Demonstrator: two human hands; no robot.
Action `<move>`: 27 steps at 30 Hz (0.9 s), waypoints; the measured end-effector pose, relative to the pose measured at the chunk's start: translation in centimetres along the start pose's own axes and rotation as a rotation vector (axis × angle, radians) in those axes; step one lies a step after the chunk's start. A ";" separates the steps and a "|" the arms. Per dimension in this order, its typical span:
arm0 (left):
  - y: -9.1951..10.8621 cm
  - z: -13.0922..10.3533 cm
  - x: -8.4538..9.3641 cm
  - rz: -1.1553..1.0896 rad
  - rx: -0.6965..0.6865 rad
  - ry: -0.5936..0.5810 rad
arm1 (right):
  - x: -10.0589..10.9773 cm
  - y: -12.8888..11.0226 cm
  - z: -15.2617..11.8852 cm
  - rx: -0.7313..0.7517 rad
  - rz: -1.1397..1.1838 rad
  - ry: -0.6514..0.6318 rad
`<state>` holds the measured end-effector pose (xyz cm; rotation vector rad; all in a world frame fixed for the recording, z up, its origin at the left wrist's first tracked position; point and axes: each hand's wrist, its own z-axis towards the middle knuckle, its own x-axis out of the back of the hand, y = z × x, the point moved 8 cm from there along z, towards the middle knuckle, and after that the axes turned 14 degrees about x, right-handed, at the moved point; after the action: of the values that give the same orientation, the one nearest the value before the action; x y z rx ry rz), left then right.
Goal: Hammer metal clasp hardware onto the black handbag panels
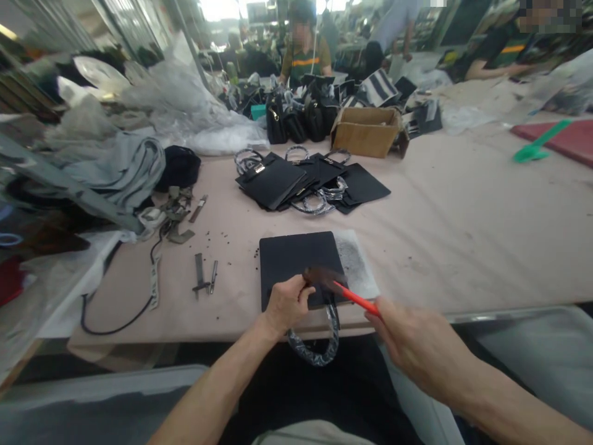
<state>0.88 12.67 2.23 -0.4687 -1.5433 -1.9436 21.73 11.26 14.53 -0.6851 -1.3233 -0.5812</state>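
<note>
A black panel [296, 253] lies on the table, partly over a pale slab [359, 262]. Its wrapped handle [315, 357] hangs past the table's front edge. My left hand [288, 303] is closed at the panel's lower part, fingers pinched just under the hammer's head; what they hold is too small to name. In my right hand [401, 334] is a hammer [356, 298] with an orange-red handle, its dark head blurred above the panel.
Black panels with wrapped handles [273, 179] are piled behind. Farther back stand black bags [277, 120] and a cardboard box [365, 131]. Calipers [199, 276] and a metal rod [214, 277] lie left. A green tool [532, 151] is at right. A person [306, 59] sits opposite.
</note>
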 end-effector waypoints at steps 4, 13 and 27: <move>0.2 0.0 0.3 -0.010 -0.030 0.022 | -2.2 2.0 0.6 -0.145 0.164 -0.150; -0.2 0.2 0.3 -0.071 0.055 -0.063 | -10.3 2.4 6.3 -0.272 0.250 -0.204; -10.2 1.9 9.9 0.158 0.741 0.077 | -13.5 4.1 6.7 -0.402 0.343 -0.262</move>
<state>-13.40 13.55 1.17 -0.1797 -1.9537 -1.1348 18.09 18.93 1.40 -1.3267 -1.2993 -0.4909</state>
